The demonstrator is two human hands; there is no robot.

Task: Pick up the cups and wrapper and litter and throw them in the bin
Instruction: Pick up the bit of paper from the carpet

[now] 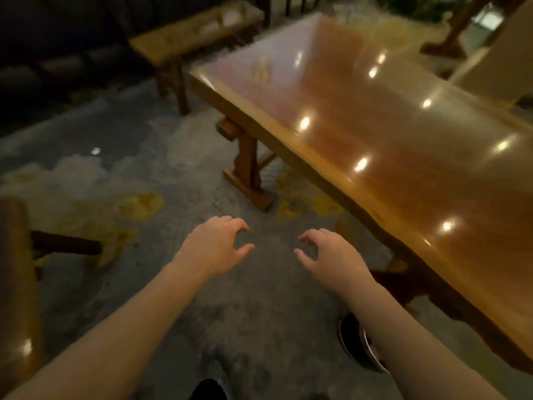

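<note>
My left hand [215, 245] and my right hand [328, 254] are stretched out in front of me over the grey floor, fingers curled and apart, nothing in either. A long glossy wooden table [403, 116] stands to the right. A small pale blurred object [261, 70], perhaps a cup or wrapper, lies near the table's far left corner, well beyond both hands. Something pale and blurred [349, 11] shows at the table's far end. No bin is in view.
A wooden bench [184, 41] stands beyond the table on the left. Part of another wooden seat [14, 284] is at the left edge. The table's trestle leg [248, 171] stands ahead. Yellow patches [141, 204] mark the floor. My shoes [357, 340] are below.
</note>
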